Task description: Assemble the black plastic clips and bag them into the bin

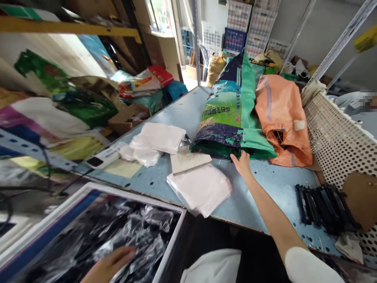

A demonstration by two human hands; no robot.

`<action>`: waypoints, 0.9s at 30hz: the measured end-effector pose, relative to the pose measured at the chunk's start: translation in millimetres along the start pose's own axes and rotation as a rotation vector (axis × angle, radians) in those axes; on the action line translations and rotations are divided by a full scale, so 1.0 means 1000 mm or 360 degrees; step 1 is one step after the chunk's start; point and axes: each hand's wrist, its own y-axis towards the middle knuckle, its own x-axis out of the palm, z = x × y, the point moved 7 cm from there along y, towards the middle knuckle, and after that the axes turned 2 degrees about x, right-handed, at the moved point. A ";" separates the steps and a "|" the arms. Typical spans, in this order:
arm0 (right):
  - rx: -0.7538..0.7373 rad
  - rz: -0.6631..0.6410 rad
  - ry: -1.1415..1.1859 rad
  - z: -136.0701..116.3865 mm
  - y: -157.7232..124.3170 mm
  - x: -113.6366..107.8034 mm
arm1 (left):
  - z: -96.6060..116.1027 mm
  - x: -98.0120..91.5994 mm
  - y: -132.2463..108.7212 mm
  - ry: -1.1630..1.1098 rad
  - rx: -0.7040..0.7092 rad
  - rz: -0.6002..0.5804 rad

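My right hand [243,162] reaches to the mouth of a green and dark-blue printed woven sack [225,106] lying on the table. Its fingers are closed around something dark at the opening, too small to make out. Below on the left, my left hand [113,264] hovers over a white-rimmed crate [173,236] of clear plastic bags [138,228] with dark contents. Its fingers stretch out, with nothing visible in them. Between the hands lies a stack of clear flat bags [203,188], with a piece of grey board [188,160] on top.
An orange sack [282,118] lies right of the green one, beside a perforated white panel [338,129]. Several black parts [321,208] rest at the table's right. More clear bags [159,139] and a white power strip [107,155] lie left. Filled sacks [85,94] crowd beyond the left edge.
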 end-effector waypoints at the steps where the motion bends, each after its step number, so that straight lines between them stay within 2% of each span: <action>1: 0.0017 0.0021 -0.0004 -0.005 0.015 0.004 | 0.025 0.013 0.019 -0.0156 0.0074 -0.0015; 3: 0.0093 -0.0019 0.0019 -0.007 0.026 0.007 | 0.089 0.046 0.049 -0.0461 0.0292 -0.0217; 5: 0.0182 -0.0145 0.0095 0.002 0.012 0.003 | 0.158 0.077 0.071 -0.0699 0.0471 -0.0348; 8: 0.0328 -0.0408 0.0328 0.023 -0.048 -0.011 | 0.247 0.126 0.103 -0.1210 0.0583 -0.0377; 9: 0.0385 -0.0526 0.0481 0.030 -0.073 -0.014 | 0.271 0.148 0.109 -0.1432 0.0602 -0.0498; 10: 0.0474 -0.0687 0.0816 0.035 -0.100 -0.014 | 0.293 0.171 0.111 -0.1654 0.0602 -0.0682; 12: 0.0657 -0.0897 0.1312 0.043 -0.147 -0.017 | 0.324 0.208 0.106 -0.1997 0.0572 -0.1074; 14: 0.0822 -0.1048 0.1421 0.052 -0.181 -0.024 | 0.335 0.228 0.094 -0.2170 0.0505 -0.1281; 15: 0.0875 -0.1119 0.1294 0.056 -0.193 -0.030 | 0.335 0.230 0.089 -0.2209 0.0463 -0.1275; 17: 0.0843 -0.1106 0.0839 0.062 -0.202 -0.051 | 0.327 0.224 0.080 -0.2211 0.0418 -0.1118; 18: 0.0738 -0.0973 0.0583 0.060 -0.198 -0.066 | 0.323 0.218 0.075 -0.2177 0.0422 -0.1009; 20: 0.0349 -0.0535 0.0104 0.042 -0.182 -0.103 | 0.317 0.206 0.065 -0.2019 0.0460 -0.0851; 21: 0.0083 -0.0316 -0.0115 0.025 -0.174 -0.119 | 0.316 0.203 0.059 -0.1910 0.0477 -0.0825; 22: -0.0203 -0.0183 -0.0333 0.006 -0.168 -0.128 | 0.315 0.201 0.052 -0.1811 0.0474 -0.0836; 23: -0.0498 -0.0130 -0.0557 -0.012 -0.164 -0.130 | 0.316 0.202 0.044 -0.1739 0.0447 -0.0878; 25: -0.0987 -0.0184 -0.0953 -0.038 -0.157 -0.121 | 0.317 0.207 0.029 -0.1702 0.0342 -0.1017; 27: -0.1275 -0.0319 -0.1214 -0.048 -0.149 -0.106 | 0.318 0.212 0.017 -0.1752 0.0211 -0.1124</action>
